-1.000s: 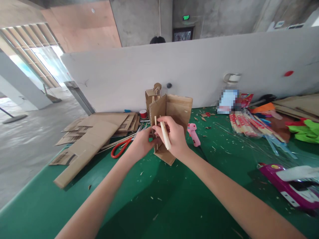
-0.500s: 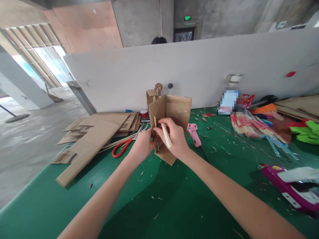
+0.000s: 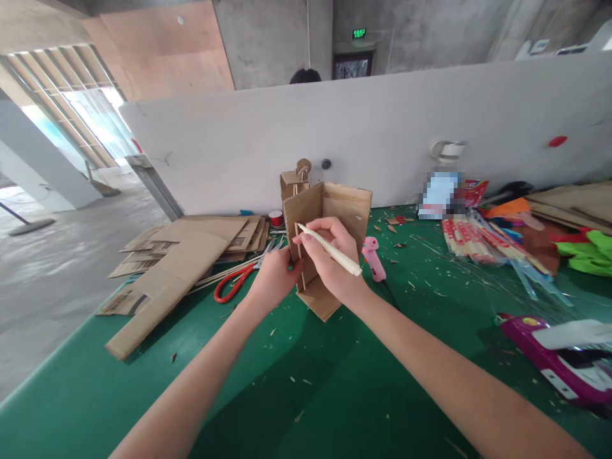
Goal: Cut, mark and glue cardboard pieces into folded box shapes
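In the head view, my right hand [image 3: 335, 255] is closed round a cream-coloured pen [image 3: 337, 252]. The pen's tip is up against the left inner wall of an open cardboard box [image 3: 348, 207], beside the upper end of a thin wooden stick [image 3: 300, 264] that runs down that wall. My left hand [image 3: 276, 275] grips the box's left wall at its lower edge, thumb on the inside; the other fingers are hidden behind the cardboard. Behind the box stands a smaller cardboard piece [image 3: 288, 182] with a round top.
Red-handled scissors [image 3: 234, 284] and stacked cardboard [image 3: 176, 268] lie to the left. A pink glue gun [image 3: 373, 258] is right of the box. Further right are a phone [image 3: 437, 194], packaged sticks [image 3: 471, 239] and a purple-and-white device [image 3: 554, 357]. A white partition [image 3: 239, 146] borders the back.
The pen has swung from pointing its back end at me to slanting down to the right, its tip now visible at the wall. The box has turned slightly; my left hand keeps its hold.
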Action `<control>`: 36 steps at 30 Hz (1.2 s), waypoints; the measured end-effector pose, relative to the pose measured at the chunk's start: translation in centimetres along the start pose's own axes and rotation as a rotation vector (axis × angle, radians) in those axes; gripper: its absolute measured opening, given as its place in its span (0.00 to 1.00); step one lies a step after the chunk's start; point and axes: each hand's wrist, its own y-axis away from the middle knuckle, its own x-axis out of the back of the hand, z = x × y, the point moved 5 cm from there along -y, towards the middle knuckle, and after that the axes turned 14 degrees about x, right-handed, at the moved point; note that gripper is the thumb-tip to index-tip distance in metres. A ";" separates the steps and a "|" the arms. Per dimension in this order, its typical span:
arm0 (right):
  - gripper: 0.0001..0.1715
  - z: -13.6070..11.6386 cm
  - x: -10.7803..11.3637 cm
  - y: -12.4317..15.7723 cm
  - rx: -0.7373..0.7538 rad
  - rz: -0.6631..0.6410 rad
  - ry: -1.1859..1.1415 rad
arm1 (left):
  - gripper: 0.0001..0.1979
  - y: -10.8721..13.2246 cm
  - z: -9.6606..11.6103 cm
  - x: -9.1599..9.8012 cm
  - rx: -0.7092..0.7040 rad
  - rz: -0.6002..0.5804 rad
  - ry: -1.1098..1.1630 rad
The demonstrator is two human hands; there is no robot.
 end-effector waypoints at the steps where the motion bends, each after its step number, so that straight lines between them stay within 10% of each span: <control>1: 0.08 0.0 0.1 0.0 -0.010 0.004 0.006 | 0.07 0.0 0.0 0.0 -0.001 0.004 -0.003; 36: 0.07 -0.1 0.2 -0.2 -0.036 -0.035 0.039 | 0.04 0.2 0.1 -0.4 0.006 0.006 -0.026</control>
